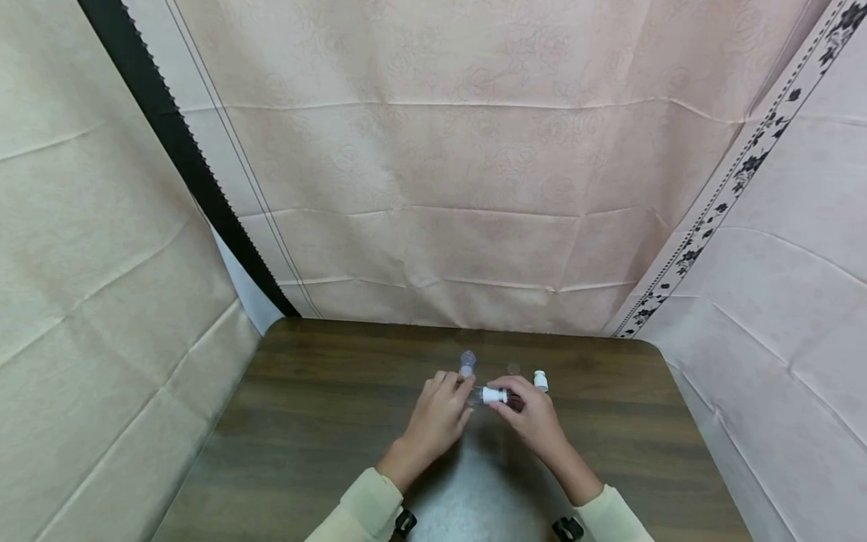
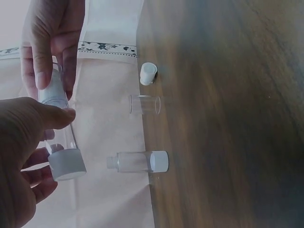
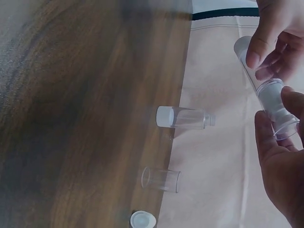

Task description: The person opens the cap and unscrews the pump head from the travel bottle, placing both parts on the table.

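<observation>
Both hands hold one clear bottle with white parts (image 2: pixel 67 164) above the table. My left hand (image 1: pixel 439 415) grips its clear body, the thumb across it in the left wrist view (image 2: pixel 23 142). At the other end, my right hand (image 1: pixel 531 418) pinches the white collar (image 1: pixel 495 395) between thumb and fingers, with a clear rim showing past it in the right wrist view (image 3: pixel 280 175). A second clear bottle with a white base (image 3: pixel 190 118) stands on the table beyond the hands.
A clear open cylinder (image 3: pixel 161 180) and a small white cap piece (image 1: pixel 540 380) stand near the far edge of the wooden table (image 1: pixel 305 421), to the right of the second bottle. Cloth hangs behind and at both sides.
</observation>
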The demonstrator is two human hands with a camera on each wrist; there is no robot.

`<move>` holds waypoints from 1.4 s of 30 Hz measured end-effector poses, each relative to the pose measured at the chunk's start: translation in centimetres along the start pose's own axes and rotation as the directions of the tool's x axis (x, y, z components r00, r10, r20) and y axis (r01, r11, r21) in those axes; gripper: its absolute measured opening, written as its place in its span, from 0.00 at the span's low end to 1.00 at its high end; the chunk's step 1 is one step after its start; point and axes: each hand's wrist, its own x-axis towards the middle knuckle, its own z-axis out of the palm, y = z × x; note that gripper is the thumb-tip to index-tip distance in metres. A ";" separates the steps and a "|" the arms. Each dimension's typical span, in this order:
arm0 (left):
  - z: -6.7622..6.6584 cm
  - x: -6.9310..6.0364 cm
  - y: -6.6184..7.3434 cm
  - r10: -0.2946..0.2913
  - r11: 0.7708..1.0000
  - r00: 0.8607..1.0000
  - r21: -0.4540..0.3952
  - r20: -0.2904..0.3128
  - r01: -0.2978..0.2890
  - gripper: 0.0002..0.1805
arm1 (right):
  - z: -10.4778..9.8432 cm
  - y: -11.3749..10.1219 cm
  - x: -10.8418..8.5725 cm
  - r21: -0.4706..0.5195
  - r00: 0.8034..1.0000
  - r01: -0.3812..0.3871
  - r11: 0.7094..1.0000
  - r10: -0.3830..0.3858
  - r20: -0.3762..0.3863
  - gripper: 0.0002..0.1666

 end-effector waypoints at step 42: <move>0.7 -0.8 0.3 -0.003 0.985 0.998 -0.174 -0.069 -0.009 0.21 | -1.2 0.4 -0.9 0.070 0.997 0.065 0.995 -0.068 0.044 0.16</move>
